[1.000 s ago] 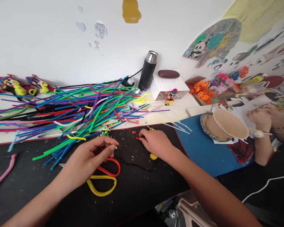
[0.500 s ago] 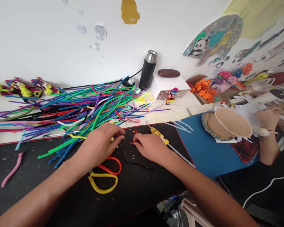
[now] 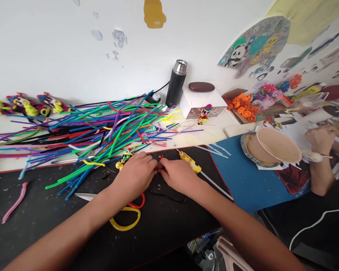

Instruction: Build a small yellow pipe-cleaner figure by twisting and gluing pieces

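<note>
Over the black mat (image 3: 175, 222), my left hand (image 3: 138, 171) and my right hand (image 3: 177, 175) meet at their fingertips. Both are closed around a small red piece (image 3: 156, 171), mostly covered by the fingers. Another tiny red piece (image 3: 161, 156) lies just behind them. A small colourful figure (image 3: 126, 157) rests behind my left hand. Scissors with a yellow and red handle (image 3: 125, 227) lie partly under my left wrist. A yellow glue gun (image 3: 190, 162) sits beyond my right hand.
Many coloured pipe cleaners (image 3: 121, 128) spread across the back left. A black flask (image 3: 176, 84) stands by a white box (image 3: 200, 99). On the blue mat (image 3: 228, 177) is a beige bowl (image 3: 277, 146); another person's hand (image 3: 320, 141) is at the right.
My left hand has moved right to meet my right hand at the red piece. The small figure and the scissor blade are now uncovered.
</note>
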Demonstrator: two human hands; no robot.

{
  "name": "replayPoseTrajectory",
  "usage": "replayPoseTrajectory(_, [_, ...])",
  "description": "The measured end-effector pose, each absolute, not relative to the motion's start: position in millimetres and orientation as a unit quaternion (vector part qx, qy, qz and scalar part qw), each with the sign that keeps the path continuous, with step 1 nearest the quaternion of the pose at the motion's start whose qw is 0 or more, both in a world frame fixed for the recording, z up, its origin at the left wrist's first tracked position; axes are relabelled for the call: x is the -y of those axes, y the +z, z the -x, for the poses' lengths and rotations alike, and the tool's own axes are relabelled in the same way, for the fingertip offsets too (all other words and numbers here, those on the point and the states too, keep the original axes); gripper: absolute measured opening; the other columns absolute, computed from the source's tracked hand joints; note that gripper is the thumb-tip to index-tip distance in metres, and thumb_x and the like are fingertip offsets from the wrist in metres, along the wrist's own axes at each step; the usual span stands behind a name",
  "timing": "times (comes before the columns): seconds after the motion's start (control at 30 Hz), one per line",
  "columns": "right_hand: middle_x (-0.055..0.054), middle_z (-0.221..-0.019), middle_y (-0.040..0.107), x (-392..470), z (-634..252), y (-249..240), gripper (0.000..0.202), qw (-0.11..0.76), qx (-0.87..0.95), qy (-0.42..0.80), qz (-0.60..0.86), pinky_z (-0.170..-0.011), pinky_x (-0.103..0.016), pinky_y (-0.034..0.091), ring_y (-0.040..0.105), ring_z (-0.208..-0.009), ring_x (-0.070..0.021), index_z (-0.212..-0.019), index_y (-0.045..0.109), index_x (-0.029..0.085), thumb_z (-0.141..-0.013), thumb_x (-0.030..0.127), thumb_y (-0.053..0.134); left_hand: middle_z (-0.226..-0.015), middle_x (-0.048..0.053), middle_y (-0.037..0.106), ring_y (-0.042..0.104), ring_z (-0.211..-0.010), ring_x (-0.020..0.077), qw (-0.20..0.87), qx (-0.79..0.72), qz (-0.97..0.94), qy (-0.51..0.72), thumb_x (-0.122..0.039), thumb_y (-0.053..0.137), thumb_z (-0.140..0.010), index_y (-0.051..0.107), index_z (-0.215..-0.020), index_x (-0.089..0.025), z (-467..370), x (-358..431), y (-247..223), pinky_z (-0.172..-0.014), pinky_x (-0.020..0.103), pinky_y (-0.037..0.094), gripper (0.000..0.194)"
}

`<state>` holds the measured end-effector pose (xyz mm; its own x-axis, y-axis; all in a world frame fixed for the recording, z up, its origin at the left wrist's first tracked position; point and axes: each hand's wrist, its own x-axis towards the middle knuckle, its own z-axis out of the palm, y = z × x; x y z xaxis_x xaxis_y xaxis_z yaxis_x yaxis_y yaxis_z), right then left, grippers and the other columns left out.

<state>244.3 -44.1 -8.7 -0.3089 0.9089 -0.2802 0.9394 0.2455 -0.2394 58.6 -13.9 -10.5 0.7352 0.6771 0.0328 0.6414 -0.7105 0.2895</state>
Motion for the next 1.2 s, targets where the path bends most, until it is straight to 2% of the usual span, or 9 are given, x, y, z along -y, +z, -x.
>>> replayPoseTrajectory(0.3, [-0.002, -0.086, 0.077, 47.6, -246.0, -12.3, 0.014, -0.025, -0.779, -0.229, -0.583, -0.064, -0.031, 0.033, 0.071, -0.08, -0.0226, -0.109, 0.068, 0.023, -0.103, 0.031, 0.058, -0.088, 0.011, 0.072, 0.062, -0.09, 0.0301, 0.133, -0.361, -0.922, 0.033, -0.015, 0.058, -0.098, 0.07, -0.089, -0.016, -57.5, 15.0, -13.8, -0.083, 0.042, 0.048, 0.015])
replayPoseTrajectory(0.43, [0.002, -0.08, 0.073, 48.4, -245.1, -10.4, 0.012, -0.089, -0.763, -0.283, -0.574, -0.064, -0.028, 0.032, 0.066, -0.074, -0.0178, -0.11, 0.07, 0.025, -0.101, 0.029, 0.063, -0.083, 0.007, 0.07, 0.062, -0.085, 0.0283, 0.198, -0.382, -0.898, 0.091, -0.017, 0.058, -0.097, 0.07, -0.086, -0.019, -47.0, 17.5, -10.4, -0.076, 0.039, 0.047, 0.016])
replayPoseTrajectory(0.63, [0.005, -0.071, 0.068, 48.8, -239.5, -9.4, 0.01, -0.162, -0.735, -0.354, -0.556, -0.063, -0.025, 0.034, 0.061, -0.066, -0.0138, -0.102, 0.073, 0.023, -0.101, 0.025, 0.063, -0.088, 0.005, 0.075, 0.064, -0.085, 0.0263, 0.269, -0.431, -0.852, 0.125, -0.026, 0.061, -0.095, 0.073, -0.09, -0.022, -30.2, 24.6, -3.4, -0.077, 0.037, 0.047, 0.014])
replayPoseTrajectory(0.83, [0.006, -0.067, 0.064, 50.3, -230.7, -10.3, 0.008, -0.183, -0.731, -0.374, -0.54, -0.062, -0.025, 0.032, 0.058, -0.063, -0.0125, -0.099, 0.073, 0.022, -0.099, 0.025, 0.066, -0.089, 0.005, 0.076, 0.066, -0.089, 0.0267, 0.273, -0.438, -0.845, 0.14, -0.033, 0.059, -0.098, 0.075, -0.095, -0.023, -17.9, 29.7, 1.5, -0.08, 0.037, 0.048, 0.019])
replayPoseTrajectory(1.2, [0.007, -0.065, 0.061, 53.9, -219.2, -9.7, 0.005, -0.2, -0.73, -0.383, -0.53, -0.06, -0.024, 0.032, 0.055, -0.061, -0.0112, -0.096, 0.071, 0.021, -0.097, 0.022, 0.066, -0.08, 0.004, 0.071, 0.064, -0.084, 0.0262, 0.283, -0.443, -0.839, 0.137, -0.032, 0.056, -0.098, 0.072, -0.088, -0.024, -6.5, 34.8, -4.8, -0.075, 0.035, 0.045, 0.021])
